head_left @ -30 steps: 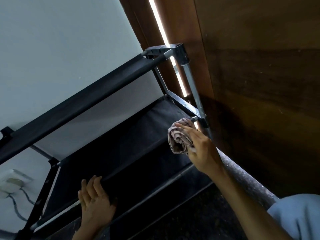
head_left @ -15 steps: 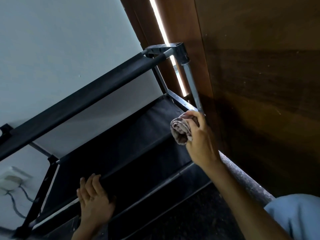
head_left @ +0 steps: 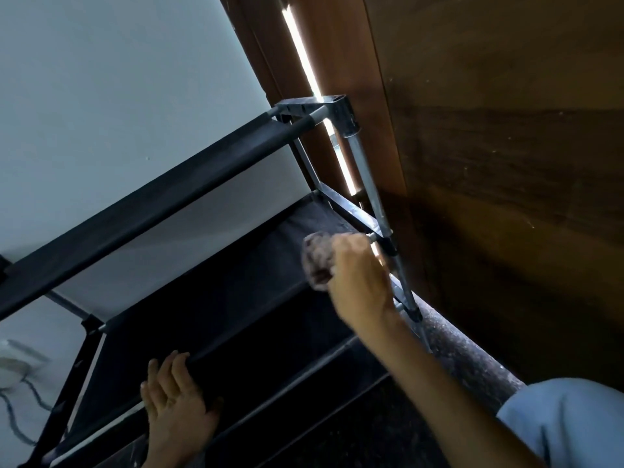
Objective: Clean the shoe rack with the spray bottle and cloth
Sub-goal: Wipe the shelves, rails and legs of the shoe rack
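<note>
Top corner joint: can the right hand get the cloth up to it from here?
Probably yes. The right hand holds the cloth at the rack's lower corner, and the upright post runs bare up to the top joint. Nothing crosses that path.

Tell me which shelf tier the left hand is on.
The middle tier: the left hand rests on its front edge. The top tier sits above it, untouched; the bottom one lies below.
</note>
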The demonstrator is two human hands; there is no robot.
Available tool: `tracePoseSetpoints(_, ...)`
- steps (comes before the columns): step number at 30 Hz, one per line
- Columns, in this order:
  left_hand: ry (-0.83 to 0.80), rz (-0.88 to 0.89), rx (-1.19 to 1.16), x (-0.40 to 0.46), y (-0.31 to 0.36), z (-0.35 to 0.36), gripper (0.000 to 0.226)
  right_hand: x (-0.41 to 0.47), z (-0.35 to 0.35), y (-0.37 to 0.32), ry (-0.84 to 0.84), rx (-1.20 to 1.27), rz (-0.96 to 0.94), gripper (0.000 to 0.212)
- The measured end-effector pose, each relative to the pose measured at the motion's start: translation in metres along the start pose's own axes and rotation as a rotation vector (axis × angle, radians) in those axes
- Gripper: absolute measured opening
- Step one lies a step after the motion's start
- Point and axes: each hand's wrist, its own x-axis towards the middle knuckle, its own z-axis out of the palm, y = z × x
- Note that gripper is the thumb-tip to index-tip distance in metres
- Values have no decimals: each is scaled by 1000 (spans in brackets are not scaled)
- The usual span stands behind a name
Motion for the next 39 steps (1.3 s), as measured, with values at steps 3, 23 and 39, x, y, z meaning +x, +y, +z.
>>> tracePoseSetpoints(3,-15,-6,-15,-1,3,1,99,14,-12,4,36,-90,90,42)
tracePoseSetpoints(23,-75,-37,13,-3,13,-11,104,-44,46,34,261,488,71,51)
tracePoseSetpoints(39,-185,12,93,-3,12,-26,98,-35,43,30,171,910,545,9)
